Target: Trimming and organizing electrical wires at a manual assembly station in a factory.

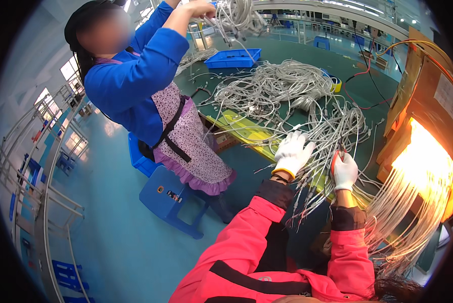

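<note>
My left hand (292, 154), in a white knit glove, lies on a spread of pale grey cables (315, 132) at the table's near edge. Its fingers look stretched out, resting over the strands; whether any cable is pinched under them is hidden. My right hand (344, 171), also gloved, is closed round red-handled pliers (333, 160). Their dark jaws point away from me among the cables. Loose cable ends with thin coloured wires (301, 208) hang over the edge between my arms. A larger tangled heap of cables (282, 83) covers the table beyond.
A bright lamp glows in a cardboard box (431, 96) at right, with cables (395, 217) hanging below. A co-worker in blue (130, 76) stands at left, lifting a cable bundle (239, 17). Also near are a blue tray (233, 58), yellow tape roll (336, 85) and blue stool (168, 197).
</note>
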`<state>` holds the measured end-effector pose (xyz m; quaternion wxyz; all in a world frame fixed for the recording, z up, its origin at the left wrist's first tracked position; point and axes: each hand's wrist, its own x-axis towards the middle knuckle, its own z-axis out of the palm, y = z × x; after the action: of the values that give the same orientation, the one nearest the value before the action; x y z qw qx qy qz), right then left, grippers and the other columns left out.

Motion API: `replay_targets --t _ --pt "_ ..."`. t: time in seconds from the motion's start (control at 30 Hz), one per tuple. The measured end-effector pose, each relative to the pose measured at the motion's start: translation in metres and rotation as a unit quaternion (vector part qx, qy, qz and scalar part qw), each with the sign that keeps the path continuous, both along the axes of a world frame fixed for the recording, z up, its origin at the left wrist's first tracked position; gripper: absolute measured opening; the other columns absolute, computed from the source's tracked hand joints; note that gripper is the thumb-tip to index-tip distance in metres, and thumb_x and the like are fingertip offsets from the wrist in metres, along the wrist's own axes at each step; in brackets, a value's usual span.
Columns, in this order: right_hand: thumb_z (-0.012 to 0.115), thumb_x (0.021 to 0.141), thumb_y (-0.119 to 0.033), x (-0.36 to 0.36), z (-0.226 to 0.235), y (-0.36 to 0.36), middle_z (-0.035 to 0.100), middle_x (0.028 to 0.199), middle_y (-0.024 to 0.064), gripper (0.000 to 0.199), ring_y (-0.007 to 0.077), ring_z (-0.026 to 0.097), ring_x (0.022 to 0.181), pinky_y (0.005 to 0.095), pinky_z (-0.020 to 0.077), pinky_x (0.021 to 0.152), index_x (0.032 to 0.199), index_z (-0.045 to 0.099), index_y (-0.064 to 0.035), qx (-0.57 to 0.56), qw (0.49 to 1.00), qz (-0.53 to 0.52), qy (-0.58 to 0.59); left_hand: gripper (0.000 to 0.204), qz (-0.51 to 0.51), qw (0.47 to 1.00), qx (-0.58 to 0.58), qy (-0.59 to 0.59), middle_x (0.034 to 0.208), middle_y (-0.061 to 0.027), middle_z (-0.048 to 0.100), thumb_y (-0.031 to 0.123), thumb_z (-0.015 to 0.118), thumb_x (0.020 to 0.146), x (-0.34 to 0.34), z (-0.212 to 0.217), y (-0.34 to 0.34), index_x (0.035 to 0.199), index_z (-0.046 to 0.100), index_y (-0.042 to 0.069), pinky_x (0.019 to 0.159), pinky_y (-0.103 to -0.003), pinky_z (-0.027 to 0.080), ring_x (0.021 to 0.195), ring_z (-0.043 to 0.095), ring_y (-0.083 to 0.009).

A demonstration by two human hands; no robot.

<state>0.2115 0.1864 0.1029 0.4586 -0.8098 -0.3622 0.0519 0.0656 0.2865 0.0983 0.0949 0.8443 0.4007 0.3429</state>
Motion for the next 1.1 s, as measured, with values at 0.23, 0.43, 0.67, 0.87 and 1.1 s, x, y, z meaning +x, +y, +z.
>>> replay_targets --t 0.23,0.43,0.67,0.87,1.1 --pt "0.057 0.081 -0.041 -0.005 0.004 -0.002 0.063 0.078 0.0161 0.033 0.0331 0.062 0.077 0.0372 0.0463 0.067 0.087 0.065 -0.0092 -0.002 1.000 -0.010 0.003 0.031 0.011 0.998 0.064 -0.026 0.105 -0.0091 0.055 0.032 0.053 0.082 0.001 -0.002 0.000 0.104 0.056 0.010 0.087 -0.037 0.041 0.103 0.050 -0.0274" --pt "0.058 0.080 -0.040 -0.003 0.006 -0.003 0.063 0.077 0.0157 0.032 0.0324 0.062 0.075 0.0366 0.0464 0.066 0.086 0.065 -0.0088 0.020 1.000 -0.006 -0.010 0.034 -0.007 0.998 0.065 -0.012 0.107 -0.0103 0.054 0.034 0.053 0.081 0.001 0.001 -0.001 0.104 0.056 0.010 0.088 -0.038 0.040 0.105 0.049 -0.0282" --pt "0.058 0.081 -0.039 -0.003 0.002 -0.001 0.063 0.076 0.0161 0.032 0.0320 0.062 0.074 0.0368 0.0460 0.065 0.084 0.065 -0.0082 0.027 1.000 -0.008 -0.008 0.034 0.023 0.997 0.073 -0.030 0.107 -0.0086 0.055 0.034 0.053 0.082 0.004 -0.010 0.006 0.105 0.055 0.009 0.090 -0.037 0.040 0.105 0.050 -0.0272" --pt "0.058 0.081 -0.039 -0.006 0.003 -0.002 0.063 0.074 0.0160 0.033 0.0320 0.061 0.072 0.0369 0.0454 0.064 0.085 0.064 -0.0075 0.015 1.000 -0.002 0.006 0.034 0.028 0.998 0.054 -0.027 0.107 -0.0085 0.055 0.034 0.053 0.082 0.000 -0.005 0.001 0.105 0.055 0.009 0.090 -0.036 0.040 0.106 0.050 -0.0266" --pt "0.058 0.081 -0.036 0.004 -0.003 0.000 0.062 0.072 0.0158 0.029 0.0292 0.061 0.068 0.0346 0.0449 0.063 0.084 0.064 -0.0073 0.057 0.998 0.007 0.006 0.039 0.012 1.000 0.012 -0.018 0.115 -0.0103 0.054 0.037 0.050 0.083 0.005 0.003 -0.002 0.108 0.056 0.008 0.094 -0.036 0.037 0.112 0.047 -0.0266"
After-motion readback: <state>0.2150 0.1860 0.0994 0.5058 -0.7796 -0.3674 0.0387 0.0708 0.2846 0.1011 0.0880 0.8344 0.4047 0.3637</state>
